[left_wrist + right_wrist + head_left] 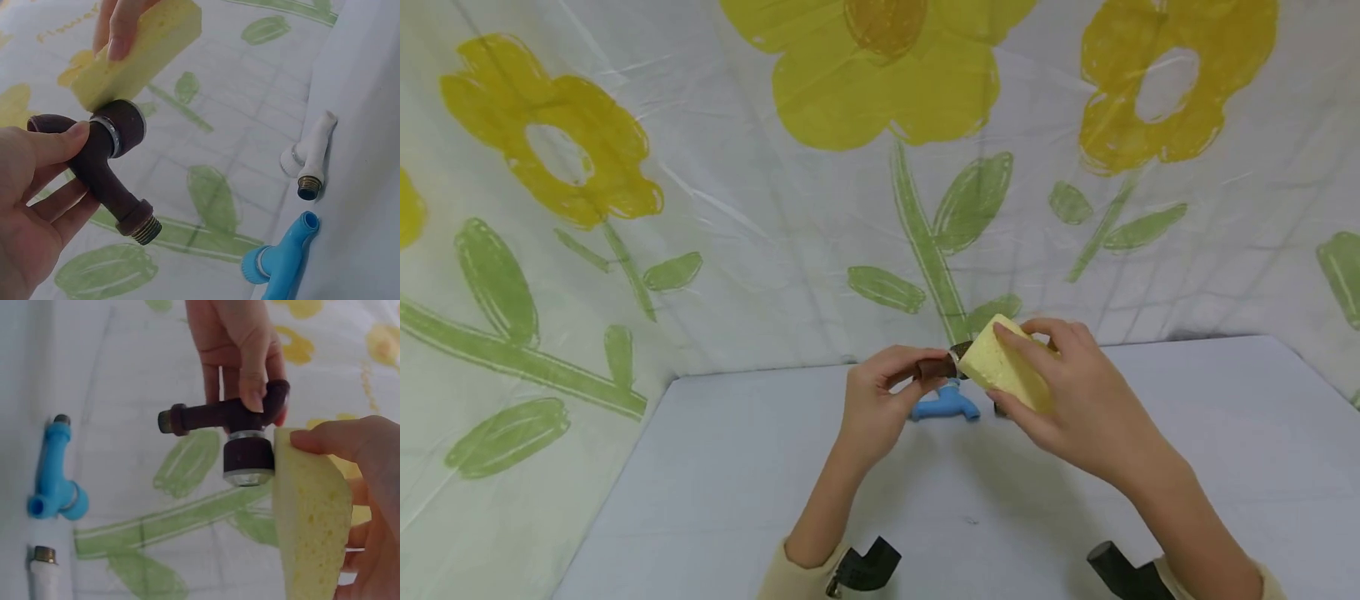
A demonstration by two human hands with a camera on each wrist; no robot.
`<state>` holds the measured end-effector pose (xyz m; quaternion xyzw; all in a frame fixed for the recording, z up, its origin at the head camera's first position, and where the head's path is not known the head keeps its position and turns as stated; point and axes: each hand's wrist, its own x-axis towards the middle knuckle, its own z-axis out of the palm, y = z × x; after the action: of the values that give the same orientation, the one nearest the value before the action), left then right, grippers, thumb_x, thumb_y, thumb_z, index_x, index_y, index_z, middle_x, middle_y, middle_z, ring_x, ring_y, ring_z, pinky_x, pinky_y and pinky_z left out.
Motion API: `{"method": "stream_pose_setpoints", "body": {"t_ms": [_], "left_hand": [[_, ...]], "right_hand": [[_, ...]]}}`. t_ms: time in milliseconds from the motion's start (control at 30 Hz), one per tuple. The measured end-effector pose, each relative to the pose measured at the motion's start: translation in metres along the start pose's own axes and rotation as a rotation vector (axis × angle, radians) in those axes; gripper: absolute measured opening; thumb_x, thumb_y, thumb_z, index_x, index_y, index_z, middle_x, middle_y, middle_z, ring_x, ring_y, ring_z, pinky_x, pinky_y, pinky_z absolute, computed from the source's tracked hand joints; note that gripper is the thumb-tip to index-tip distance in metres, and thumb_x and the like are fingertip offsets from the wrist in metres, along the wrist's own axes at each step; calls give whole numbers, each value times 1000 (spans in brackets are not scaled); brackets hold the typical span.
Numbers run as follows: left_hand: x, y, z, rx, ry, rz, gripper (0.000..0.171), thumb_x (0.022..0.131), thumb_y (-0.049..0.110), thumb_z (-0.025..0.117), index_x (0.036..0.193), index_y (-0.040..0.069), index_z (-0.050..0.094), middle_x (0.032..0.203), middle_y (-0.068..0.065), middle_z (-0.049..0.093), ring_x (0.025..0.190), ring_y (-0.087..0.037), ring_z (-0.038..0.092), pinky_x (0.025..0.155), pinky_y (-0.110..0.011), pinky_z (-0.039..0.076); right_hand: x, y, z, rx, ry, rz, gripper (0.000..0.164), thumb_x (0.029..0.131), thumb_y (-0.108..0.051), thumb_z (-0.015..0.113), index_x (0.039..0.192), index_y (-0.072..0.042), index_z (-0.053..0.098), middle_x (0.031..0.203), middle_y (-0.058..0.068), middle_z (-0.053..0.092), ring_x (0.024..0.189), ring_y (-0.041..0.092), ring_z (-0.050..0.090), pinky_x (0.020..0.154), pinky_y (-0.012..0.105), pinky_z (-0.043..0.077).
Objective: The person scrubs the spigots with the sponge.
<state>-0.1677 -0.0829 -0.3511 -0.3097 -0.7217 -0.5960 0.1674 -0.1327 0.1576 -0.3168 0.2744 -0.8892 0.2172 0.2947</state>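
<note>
My left hand point(880, 400) pinches a dark brown tap point(103, 165) between thumb and fingers, raised above the table. Its threaded brass end and round knob show in both wrist views. In my right hand point(1075, 400) is a yellow sponge point(1009, 362), gripped by thumb and fingers along its sides. One face of the sponge touches the side of the tap's knob point(249, 457) in the right wrist view. Beyond the hands, a blue tap point(946, 404) lies on the table. A white tap point(312, 147) lies beside it, mostly hidden in the head view.
The white table point(737, 467) stretches under both arms. A hanging sheet printed with yellow flowers and green leaves point(760, 217) rises behind its far edge. Black camera mounts point(868, 567) sit on both wrists near the cream sleeves.
</note>
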Motion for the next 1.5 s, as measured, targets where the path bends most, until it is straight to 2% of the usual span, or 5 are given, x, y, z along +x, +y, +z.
{"method": "stream_pose_setpoints", "body": {"t_ms": [400, 633, 967, 1267, 1500], "left_hand": [[0, -1, -9, 48, -199, 76, 32, 90, -22, 65, 107, -1, 82, 103, -14, 78, 87, -18, 72, 75, -30, 64], [2, 6, -13, 51, -302, 86, 22, 90, -15, 74, 102, 1, 83, 108, -14, 80, 105, -23, 76, 91, -31, 63], [1, 9, -12, 182, -368, 190, 18, 88, -6, 79, 100, 7, 83, 107, -7, 81, 114, -23, 75, 102, -25, 56], [0, 15, -22, -92, -373, 64, 20, 86, -17, 76, 100, -3, 80, 112, -20, 78, 113, -28, 75, 88, -36, 65], [0, 18, -24, -285, -364, -1, 23, 85, -29, 64, 99, -15, 76, 111, -34, 73, 116, -36, 72, 84, -45, 66]], "right_hand": [[2, 1, -13, 37, -191, 86, 56, 95, -32, 81, 146, -15, 65, 129, 17, 61, 113, 35, 55, 77, 49, 59], [1, 17, -29, 276, -444, 220, 49, 105, -41, 67, 150, -21, 62, 129, 4, 65, 108, 21, 59, 82, 39, 53], [1, 26, -31, 399, -491, 231, 35, 105, -35, 68, 137, -23, 73, 118, -7, 71, 97, 9, 62, 72, 27, 53], [5, 45, -25, 655, -650, 348, 36, 110, -30, 55, 136, -13, 73, 145, 17, 62, 99, 21, 62, 76, 30, 53], [5, 48, -24, 799, -651, 229, 29, 111, -18, 48, 115, -14, 77, 94, 7, 67, 66, 19, 57, 63, 30, 52]]}}
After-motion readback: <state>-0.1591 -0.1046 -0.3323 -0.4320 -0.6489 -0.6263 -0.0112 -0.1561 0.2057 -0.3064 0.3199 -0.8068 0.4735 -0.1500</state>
